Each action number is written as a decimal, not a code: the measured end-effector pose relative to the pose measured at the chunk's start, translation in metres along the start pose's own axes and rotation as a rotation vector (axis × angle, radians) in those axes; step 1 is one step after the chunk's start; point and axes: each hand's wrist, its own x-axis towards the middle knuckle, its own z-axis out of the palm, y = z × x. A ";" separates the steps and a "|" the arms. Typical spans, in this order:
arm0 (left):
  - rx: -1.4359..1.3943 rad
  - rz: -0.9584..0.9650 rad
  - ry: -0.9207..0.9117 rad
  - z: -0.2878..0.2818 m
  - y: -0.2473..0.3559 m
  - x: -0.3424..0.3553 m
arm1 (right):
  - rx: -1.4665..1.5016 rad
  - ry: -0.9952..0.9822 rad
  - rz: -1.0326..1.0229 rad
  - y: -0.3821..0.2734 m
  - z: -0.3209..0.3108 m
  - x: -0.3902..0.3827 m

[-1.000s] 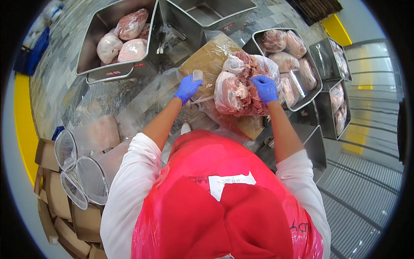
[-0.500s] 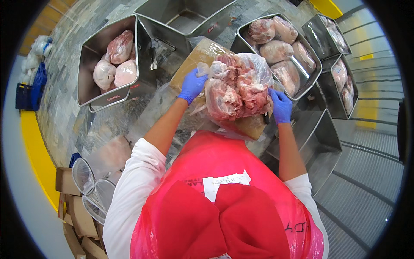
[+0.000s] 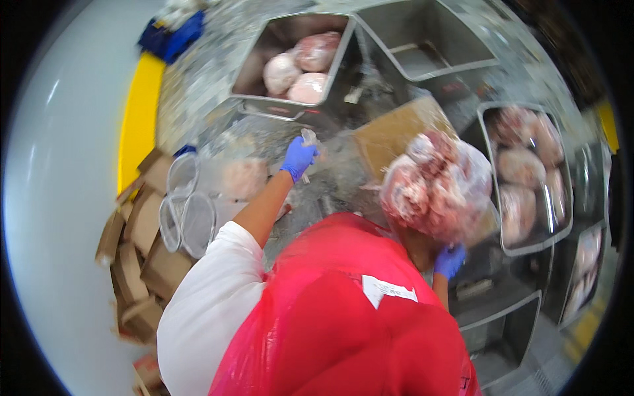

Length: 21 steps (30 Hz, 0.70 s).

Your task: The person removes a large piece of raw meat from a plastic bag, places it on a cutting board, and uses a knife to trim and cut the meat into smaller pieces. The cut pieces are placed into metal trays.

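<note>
A large lump of raw meat (image 3: 432, 188) in clear plastic film lies on a brown cardboard sheet (image 3: 389, 135), right of centre. My left hand (image 3: 299, 157), in a blue glove, is closed on a crumpled scrap of clear plastic film (image 3: 310, 138), away to the left of the meat. My right hand (image 3: 450, 262), also gloved in blue, sits just below the meat near the cardboard's near edge. Its fingers look curled, but blur hides what is in them.
A metal bin with wrapped meat (image 3: 241, 99) stands far left of centre, beside a bare-bottomed metal bin (image 3: 456, 69). On the right is a metal tub of wrapped meat pieces (image 3: 561, 231). Clear plastic bags (image 3: 198, 218) and flattened cardboard boxes (image 3: 142, 264) lie at left.
My left hand has left the meat and moved left with the plastic scrap. My right hand has dropped nearer to me, below the meat. The whole view has swung left.
</note>
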 end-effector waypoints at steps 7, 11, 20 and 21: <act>-0.101 -0.099 0.588 -0.206 -0.105 -0.063 | -0.077 -0.219 0.317 0.000 -0.002 0.017; -0.075 -0.070 0.862 -0.342 -0.177 -0.127 | -0.210 -0.333 0.067 0.008 0.004 0.040; 0.282 -0.702 0.302 -0.532 -0.273 -0.139 | -0.200 -0.307 0.634 0.031 -0.022 0.047; 0.182 -0.833 0.338 -0.537 -0.273 -0.121 | -0.165 -0.415 0.742 0.031 -0.043 0.048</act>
